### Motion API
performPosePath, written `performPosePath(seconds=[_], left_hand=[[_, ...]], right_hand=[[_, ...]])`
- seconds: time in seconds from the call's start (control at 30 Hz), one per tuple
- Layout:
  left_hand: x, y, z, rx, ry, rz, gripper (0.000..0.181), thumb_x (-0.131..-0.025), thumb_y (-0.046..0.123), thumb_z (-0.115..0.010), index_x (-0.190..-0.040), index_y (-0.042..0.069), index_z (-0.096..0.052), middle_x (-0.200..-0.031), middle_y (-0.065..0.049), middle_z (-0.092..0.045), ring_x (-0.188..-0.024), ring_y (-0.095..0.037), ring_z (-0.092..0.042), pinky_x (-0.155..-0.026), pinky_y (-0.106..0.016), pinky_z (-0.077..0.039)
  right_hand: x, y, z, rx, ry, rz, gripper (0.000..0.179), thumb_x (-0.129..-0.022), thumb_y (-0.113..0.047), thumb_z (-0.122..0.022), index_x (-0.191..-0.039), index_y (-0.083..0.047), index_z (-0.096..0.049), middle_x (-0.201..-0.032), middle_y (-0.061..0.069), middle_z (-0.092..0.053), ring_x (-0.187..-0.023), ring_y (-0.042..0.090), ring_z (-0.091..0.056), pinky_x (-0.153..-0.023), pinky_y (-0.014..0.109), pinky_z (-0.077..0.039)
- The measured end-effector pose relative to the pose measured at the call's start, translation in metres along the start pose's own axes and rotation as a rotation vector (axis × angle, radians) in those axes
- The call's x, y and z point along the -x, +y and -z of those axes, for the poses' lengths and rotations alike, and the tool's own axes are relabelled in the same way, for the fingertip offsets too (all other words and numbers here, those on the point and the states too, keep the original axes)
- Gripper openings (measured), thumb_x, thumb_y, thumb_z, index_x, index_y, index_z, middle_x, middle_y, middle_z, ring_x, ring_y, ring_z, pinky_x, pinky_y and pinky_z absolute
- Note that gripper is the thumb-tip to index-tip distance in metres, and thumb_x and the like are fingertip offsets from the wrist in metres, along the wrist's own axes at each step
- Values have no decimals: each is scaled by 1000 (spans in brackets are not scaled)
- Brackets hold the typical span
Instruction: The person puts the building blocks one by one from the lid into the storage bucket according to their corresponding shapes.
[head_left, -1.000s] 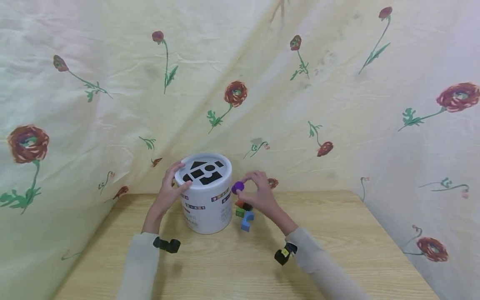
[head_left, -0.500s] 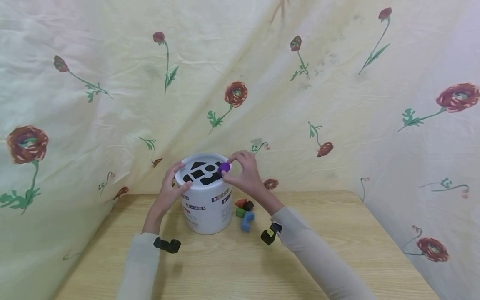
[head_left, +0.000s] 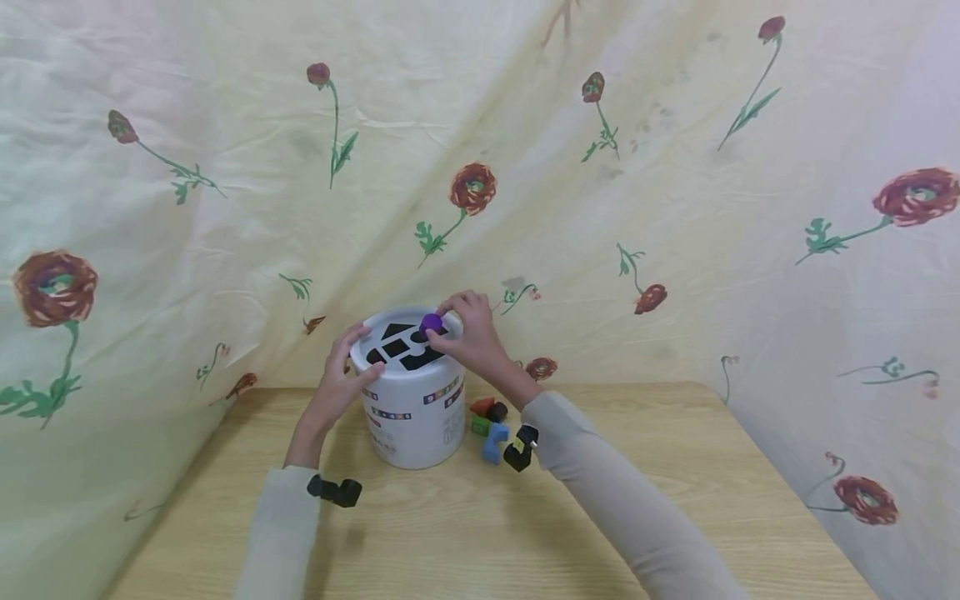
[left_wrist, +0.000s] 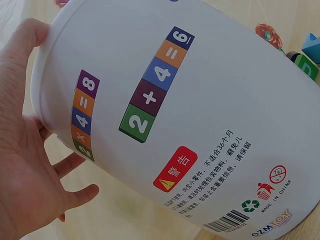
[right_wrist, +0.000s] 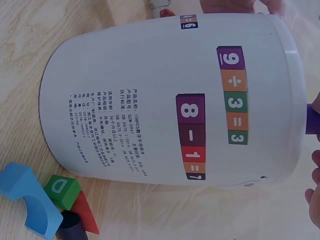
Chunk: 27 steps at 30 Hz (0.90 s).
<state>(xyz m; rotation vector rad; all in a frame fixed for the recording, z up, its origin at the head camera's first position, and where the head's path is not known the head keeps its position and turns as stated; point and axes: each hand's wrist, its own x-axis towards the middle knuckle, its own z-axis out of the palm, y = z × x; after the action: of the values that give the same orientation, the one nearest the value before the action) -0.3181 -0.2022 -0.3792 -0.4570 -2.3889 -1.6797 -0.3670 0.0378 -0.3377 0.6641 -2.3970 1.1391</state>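
A white bucket (head_left: 416, 429) printed with number sums stands upright on the table, its lid (head_left: 371, 329) cut with black shaped holes. My left hand (head_left: 335, 379) grips the lid's rim on the left, thumb at the front and fingers round the side. Between thumb and fingertips, my right hand (head_left: 476, 337) pinches a purple cylinder block (head_left: 431, 323) over the right part of the lid, overlapping the round hole. In the right wrist view that purple block (right_wrist: 313, 120) shows right at the lid's top, with most of the hand out of frame.
Right of the bucket lie a blue arch block (right_wrist: 37, 202), a green cube lettered D (right_wrist: 62, 191), a red block (right_wrist: 86, 212) and a dark cylinder (right_wrist: 72, 226), close together on the wooden table (head_left: 637, 483). A flowered cloth (head_left: 675, 208) hangs behind.
My right hand has carried the purple cylinder block up and left, from beside the bucket to over the lid. The left hand and the bucket have stayed in place.
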Motion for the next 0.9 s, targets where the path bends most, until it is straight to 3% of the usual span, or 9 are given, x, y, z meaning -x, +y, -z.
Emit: performPosePath(seconds=[0.2, 0.4, 0.67, 0.8, 0.9], left_hand=[[5, 12, 0, 7, -1, 5, 73, -93, 22, -63, -156, 2, -31, -170, -17, -11, -156, -43, -9, -120, -72, -15], [4, 11, 1, 11, -4, 11, 74, -93, 22, -64, -157, 3, -31, -171, -16, -10, -156, -43, -9, -121, -72, -14], [-10, -28, 0, 1, 12, 7, 75, -94, 28, -66, -159, 15, -31, -172, -6, -10, -157, -38, -8, -121, -72, -14], [-11, -33, 0, -5, 18, -4, 75, -93, 28, -65, -159, 17, -31, -172, -5, -10, -157, -37, -9, -121, -71, -15], [-10, -28, 0, 2, 14, 1, 75, -93, 26, -65, -159, 14, -31, -172, -7, -10, -157, -38, -8, -121, -71, -14]], right_hand=[[-5, 1, -5, 45, -22, -32, 32, -86, -22, -80, -111, -7, -66, -125, 12, -56, -122, 30, -42, -105, 49, -43], [-9, 3, -9, 88, -44, -41, 32, -89, -24, -78, -113, -7, -67, -126, 11, -59, -123, 29, -42, -105, 47, -44], [-11, 5, -13, 139, -65, -16, 32, -90, -25, -78, -115, -7, -69, -124, 11, -61, -121, 28, -44, -102, 45, -43], [-11, 5, -13, 171, -79, -3, 32, -90, -26, -77, -115, -8, -70, -123, 11, -62, -119, 28, -45, -101, 44, -43], [-11, 4, -13, 185, -93, -6, 33, -91, -27, -77, -116, -8, -71, -123, 11, -62, -119, 28, -45, -102, 44, -43]])
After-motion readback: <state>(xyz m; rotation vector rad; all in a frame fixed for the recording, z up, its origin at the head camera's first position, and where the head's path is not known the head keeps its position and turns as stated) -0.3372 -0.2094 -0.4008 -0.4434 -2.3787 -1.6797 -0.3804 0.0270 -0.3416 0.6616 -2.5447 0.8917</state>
